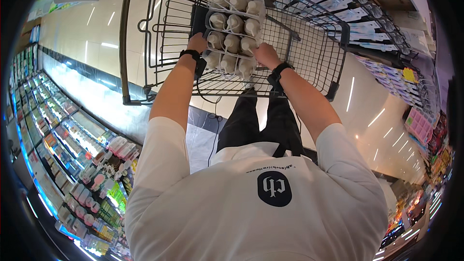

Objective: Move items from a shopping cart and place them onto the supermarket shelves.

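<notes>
Bottle pack (233, 34) in the wire cart (309, 48) hides both gripping hands' fingers, left hand (197, 43) and right hand (265, 54).

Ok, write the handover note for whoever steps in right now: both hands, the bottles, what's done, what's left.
Left hand: gripping the left side of the shrink-wrapped pack of pale bottles.
Right hand: gripping the pack's right near corner.
Pack: twelve bottles in rows of three, held over the basket of the wire shopping cart; whether its bottom touches the basket floor cannot be told.
Surroundings: chilled shelf on the left, hanging packets on a rack on the right.
Done: pack is within the cart's outline.
Left: neither hand has let go.
</notes>
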Demonstrator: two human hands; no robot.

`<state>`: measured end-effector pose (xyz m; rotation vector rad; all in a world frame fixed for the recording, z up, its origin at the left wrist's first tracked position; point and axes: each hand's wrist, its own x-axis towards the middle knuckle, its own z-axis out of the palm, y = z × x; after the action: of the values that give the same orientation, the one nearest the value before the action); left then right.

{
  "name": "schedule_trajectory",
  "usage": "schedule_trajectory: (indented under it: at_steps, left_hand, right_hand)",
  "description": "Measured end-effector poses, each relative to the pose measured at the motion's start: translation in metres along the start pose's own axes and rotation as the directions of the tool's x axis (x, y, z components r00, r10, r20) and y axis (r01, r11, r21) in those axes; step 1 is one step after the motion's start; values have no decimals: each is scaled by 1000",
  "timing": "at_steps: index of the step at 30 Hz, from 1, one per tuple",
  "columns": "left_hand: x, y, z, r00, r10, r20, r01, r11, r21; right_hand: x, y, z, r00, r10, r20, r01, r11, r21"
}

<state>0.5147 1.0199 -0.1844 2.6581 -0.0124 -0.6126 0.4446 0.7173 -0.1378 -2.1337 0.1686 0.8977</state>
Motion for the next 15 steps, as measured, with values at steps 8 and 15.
schedule_trajectory:
  at_steps: [8, 15]
  left_hand:
    - [8, 4, 11, 988, 51, 147, -69, 990, 122]
    - [7, -15, -10, 932, 270, 241, -343, 870, 353]
  right_hand:
    - [6, 22, 8, 994, 13, -112, -8, 999, 40]
    - [-21, 1, -24, 997, -5, -72, 4, 1000, -18]
